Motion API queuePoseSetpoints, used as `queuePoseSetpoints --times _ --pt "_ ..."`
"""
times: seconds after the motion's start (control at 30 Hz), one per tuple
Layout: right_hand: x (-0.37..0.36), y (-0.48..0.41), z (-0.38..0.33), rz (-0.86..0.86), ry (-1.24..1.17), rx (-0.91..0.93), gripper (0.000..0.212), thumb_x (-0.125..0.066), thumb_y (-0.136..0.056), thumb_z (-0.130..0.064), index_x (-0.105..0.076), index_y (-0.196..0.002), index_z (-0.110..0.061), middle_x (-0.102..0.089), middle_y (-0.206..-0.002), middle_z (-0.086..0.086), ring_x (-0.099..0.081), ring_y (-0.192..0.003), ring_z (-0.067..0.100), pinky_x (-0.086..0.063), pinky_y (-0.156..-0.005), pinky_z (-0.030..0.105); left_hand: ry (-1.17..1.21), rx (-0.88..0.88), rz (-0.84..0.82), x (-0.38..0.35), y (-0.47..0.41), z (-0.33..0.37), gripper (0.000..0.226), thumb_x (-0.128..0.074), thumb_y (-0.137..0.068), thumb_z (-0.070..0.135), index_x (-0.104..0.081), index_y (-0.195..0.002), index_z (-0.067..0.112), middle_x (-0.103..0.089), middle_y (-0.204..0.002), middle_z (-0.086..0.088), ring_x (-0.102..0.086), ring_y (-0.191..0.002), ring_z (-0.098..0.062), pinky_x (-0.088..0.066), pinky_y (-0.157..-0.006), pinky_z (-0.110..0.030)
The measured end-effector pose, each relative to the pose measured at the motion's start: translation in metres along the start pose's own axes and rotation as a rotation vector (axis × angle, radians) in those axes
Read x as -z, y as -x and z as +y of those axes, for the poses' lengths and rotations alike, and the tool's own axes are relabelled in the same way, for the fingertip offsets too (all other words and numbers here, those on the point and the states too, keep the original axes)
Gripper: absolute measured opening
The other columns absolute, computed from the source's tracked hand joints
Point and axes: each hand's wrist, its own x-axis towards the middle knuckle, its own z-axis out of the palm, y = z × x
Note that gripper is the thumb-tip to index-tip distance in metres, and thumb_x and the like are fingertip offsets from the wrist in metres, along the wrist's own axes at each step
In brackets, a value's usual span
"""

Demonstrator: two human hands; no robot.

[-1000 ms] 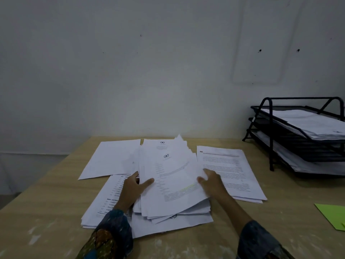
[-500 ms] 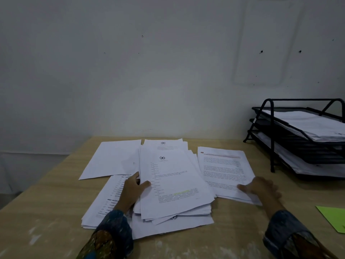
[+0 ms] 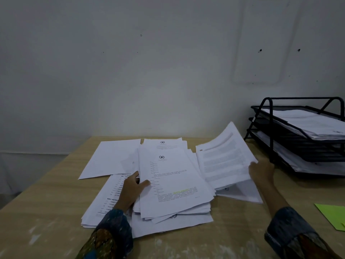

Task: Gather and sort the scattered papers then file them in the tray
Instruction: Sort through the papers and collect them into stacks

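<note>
The right grip (image 3: 261,171) pinches the edge of a printed sheaf (image 3: 224,159), tilted up off the bench (image 3: 46,212); the left grip (image 3: 133,189) clasps the loose paper stack (image 3: 173,186) between them. Light, floppy, slippery sheets: likely best pinched at an edge, squared first.

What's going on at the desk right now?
A person is gathering papers on the table. The left hand grips the left edge of the middle stack. The right hand holds the printed sheets beside it, with their right edge raised off the table. The black tray at the right already holds papers. Nothing from the stack is filed yet.
</note>
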Motion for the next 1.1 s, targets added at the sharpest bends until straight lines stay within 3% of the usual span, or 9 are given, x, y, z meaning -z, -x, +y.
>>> queuePoseSetpoints --times 0.13,0.27,0.37,0.53,0.73,0.83,0.9,0.97,1.1 --pt "0.020 -0.001 -0.030 0.032 -0.182 0.061 0.031 -0.035 -0.090 0.004 -0.061 -0.106 0.010 -0.062 -0.112 0.026 -0.059 -0.095 0.036 -0.041 -0.073 0.030 -0.009 0.001 0.004 0.000 0.001 0.000 0.035 -0.062 -0.084 0.005 -0.057 -0.118 0.000 -0.066 -0.116 -0.018 -0.058 -0.070 -0.005 -0.045 -0.060 -0.015" --pt "0.023 0.007 -0.043 0.034 -0.262 0.083 0.031 -0.035 -0.091 0.004 -0.061 -0.108 0.010 -0.062 -0.116 0.024 -0.058 -0.099 0.036 -0.044 -0.076 0.033 -0.022 0.001 0.003 -0.001 0.001 0.000 0.037 -0.062 -0.085 0.006 -0.056 -0.121 0.001 -0.064 -0.120 -0.018 -0.060 -0.082 -0.019 -0.044 -0.062 -0.012" --pt "0.021 0.013 -0.047 0.070 -0.306 0.087 0.032 -0.035 -0.092 0.003 -0.060 -0.111 0.008 -0.061 -0.118 0.024 -0.058 -0.101 0.034 -0.039 -0.077 0.027 -0.026 0.013 0.002 -0.002 0.000 0.000 0.036 -0.061 -0.086 0.006 -0.056 -0.121 0.001 -0.063 -0.121 -0.017 -0.059 -0.086 -0.021 -0.044 -0.063 -0.013" --pt "0.021 0.014 -0.052 0.163 -0.395 0.061 0.033 -0.032 -0.095 0.000 -0.057 -0.115 0.008 -0.060 -0.120 0.025 -0.058 -0.108 0.038 -0.040 -0.078 0.028 -0.011 0.023 0.000 -0.001 0.000 0.001 0.036 -0.059 -0.087 0.006 -0.054 -0.122 0.001 -0.062 -0.123 -0.018 -0.063 -0.100 -0.030 -0.047 -0.074 -0.021" --pt "0.010 0.023 -0.045 -0.075 -0.405 0.014 0.036 -0.036 -0.094 -0.001 -0.056 -0.125 -0.001 -0.060 -0.113 0.011 -0.053 -0.092 0.022 -0.038 -0.071 0.023 -0.010 0.028 -0.004 -0.001 -0.001 0.000 0.038 -0.059 -0.086 0.005 -0.053 -0.124 0.000 -0.061 -0.125 -0.018 -0.061 -0.107 -0.033 -0.048 -0.081 -0.027" --pt "-0.011 0.037 -0.034 -0.202 -0.303 0.069 0.041 -0.037 -0.095 -0.002 -0.051 -0.132 -0.005 -0.058 -0.127 0.016 -0.052 -0.088 0.019 -0.040 -0.073 0.023 -0.009 0.031 0.003 -0.002 0.000 0.001 0.037 -0.059 -0.087 0.005 -0.054 -0.123 0.000 -0.061 -0.125 -0.018 -0.061 -0.107 -0.033 -0.047 -0.081 -0.027" --pt "-0.025 0.047 -0.027 -0.298 -0.201 0.116 0.045 -0.035 -0.095 -0.002 -0.046 -0.137 -0.011 -0.059 -0.126 0.017 -0.052 -0.069 0.015 -0.042 -0.056 0.015 -0.014 0.034 0.002 -0.002 0.000 0.001 0.036 -0.058 -0.087 0.006 -0.054 -0.123 0.001 -0.061 -0.126 -0.018 -0.061 -0.107 -0.033 -0.047 -0.082 -0.029" --pt "-0.038 0.059 -0.023 -0.381 -0.080 0.176 0.047 -0.033 -0.096 -0.003 -0.043 -0.140 -0.014 -0.063 -0.118 0.020 -0.043 -0.055 0.010 -0.031 -0.040 0.009 -0.014 0.040 0.002 -0.002 0.000 0.001 0.036 -0.057 -0.088 0.008 -0.053 -0.124 0.001 -0.060 -0.126 -0.017 -0.061 -0.107 -0.033 -0.048 -0.083 -0.030" --pt "-0.055 0.078 -0.025 -0.463 0.020 0.240 0.044 -0.032 -0.099 -0.009 -0.036 -0.143 -0.015 -0.060 -0.126 0.015 -0.046 -0.061 0.006 -0.036 -0.046 0.008 -0.018 0.022 0.009 -0.001 0.000 0.003 0.039 -0.058 -0.089 0.016 -0.052 -0.125 0.001 -0.059 -0.127 -0.017 -0.060 -0.107 -0.031 -0.045 -0.082 -0.027"
